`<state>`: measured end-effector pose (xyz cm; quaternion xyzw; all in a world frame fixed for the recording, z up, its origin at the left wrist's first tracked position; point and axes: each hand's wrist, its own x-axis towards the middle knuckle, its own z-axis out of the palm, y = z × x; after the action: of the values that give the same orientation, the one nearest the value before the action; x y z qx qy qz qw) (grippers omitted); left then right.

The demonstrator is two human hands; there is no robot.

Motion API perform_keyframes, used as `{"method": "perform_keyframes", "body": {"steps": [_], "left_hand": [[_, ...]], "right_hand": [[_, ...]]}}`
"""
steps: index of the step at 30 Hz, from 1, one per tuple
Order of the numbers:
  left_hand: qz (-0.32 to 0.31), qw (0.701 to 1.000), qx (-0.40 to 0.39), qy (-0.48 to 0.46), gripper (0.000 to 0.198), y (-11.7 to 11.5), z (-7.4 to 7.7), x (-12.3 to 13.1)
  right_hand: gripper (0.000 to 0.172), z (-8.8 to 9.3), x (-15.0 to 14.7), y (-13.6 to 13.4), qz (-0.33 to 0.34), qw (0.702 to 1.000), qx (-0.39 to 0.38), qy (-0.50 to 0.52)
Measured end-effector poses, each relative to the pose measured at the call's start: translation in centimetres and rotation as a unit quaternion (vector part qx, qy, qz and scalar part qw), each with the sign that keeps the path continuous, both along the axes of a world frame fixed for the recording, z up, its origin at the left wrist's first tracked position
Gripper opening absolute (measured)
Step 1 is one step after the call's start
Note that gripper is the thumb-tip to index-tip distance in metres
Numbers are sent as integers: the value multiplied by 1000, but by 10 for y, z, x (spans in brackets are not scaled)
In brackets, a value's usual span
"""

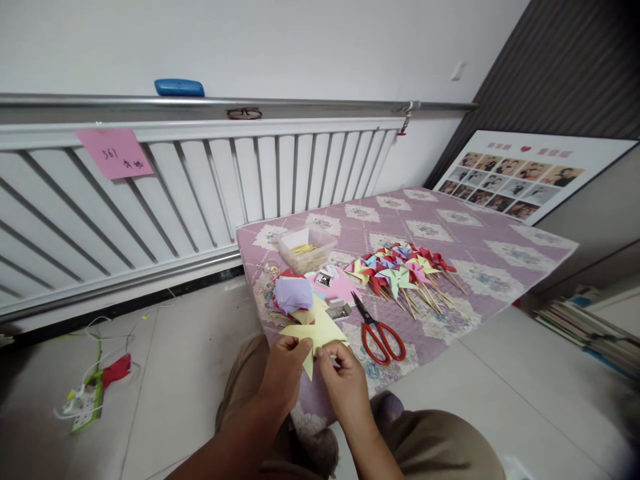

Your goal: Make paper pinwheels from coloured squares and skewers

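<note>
Between my two hands is a pale yellow paper pinwheel point(325, 326) with cut, pointed blades. My left hand point(286, 365) pinches its left side, thumb and fingers pressed together on the paper. On the lower right edge, my right hand point(345, 373) pinches the same paper with curled fingers. Just beyond lies a stack of coloured paper squares point(294, 294), a lilac one on top. A small grey box point(339, 309) sits close behind the yellow paper. Red-handled scissors point(376, 331) rest to the right, blades pointing away from me.
A pile of finished pinwheels on sticks point(400, 270) covers the table's middle. Behind the paper stack stands a clear plastic box point(307, 248) holding thin sticks. The flowered tablecloth point(460, 273) hangs over the near edge. A white radiator point(295, 173) lines the wall; a power strip point(86, 405) lies on the floor.
</note>
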<state>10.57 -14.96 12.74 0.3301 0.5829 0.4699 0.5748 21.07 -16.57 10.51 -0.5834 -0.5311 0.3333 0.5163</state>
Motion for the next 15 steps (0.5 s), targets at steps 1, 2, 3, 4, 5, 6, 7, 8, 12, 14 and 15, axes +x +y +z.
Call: {"method": "perform_keyframes", "body": {"steps": [1, 2, 3, 4, 5, 6, 7, 8, 12, 14, 15], "left_hand": [[5, 1000, 0, 0, 22, 0, -1, 1], [9, 1000, -3, 0, 21, 0, -2, 1], [13, 1000, -7, 2, 20, 0, -2, 1], [16, 1000, -7, 5, 19, 0, -2, 1], [16, 1000, -5, 9, 19, -1, 0, 1], [16, 1000, -2, 15, 18, -1, 2, 1], [19, 1000, 3, 23, 18, -2, 6, 1], [18, 999, 8, 34, 18, -3, 10, 0], [10, 996, 18, 90, 21, -7, 26, -1], [14, 995, 27, 99, 20, -8, 28, -1], [17, 995, 32, 94, 18, -7, 26, -2]], "right_hand": [[24, 0, 0, 0, 0, 1000, -3, 1], [24, 1, 0, 0, 0, 1000, -5, 2], [24, 2, -1, 0, -1, 1000, -4, 3], [24, 2, -1, -1, -1, 1000, -4, 6], [24, 3, -1, -1, -2, 1000, -4, 10], [24, 4, -2, -1, -3, 1000, -5, 15], [24, 5, -2, -1, -3, 1000, -6, 19], [24, 6, -3, -1, -4, 1000, -6, 24], [24, 7, -6, -3, -12, 1000, 1, 29], [23, 6, -7, -5, -5, 999, -1, 35], [21, 5, -7, -7, 2, 999, -3, 42]]}}
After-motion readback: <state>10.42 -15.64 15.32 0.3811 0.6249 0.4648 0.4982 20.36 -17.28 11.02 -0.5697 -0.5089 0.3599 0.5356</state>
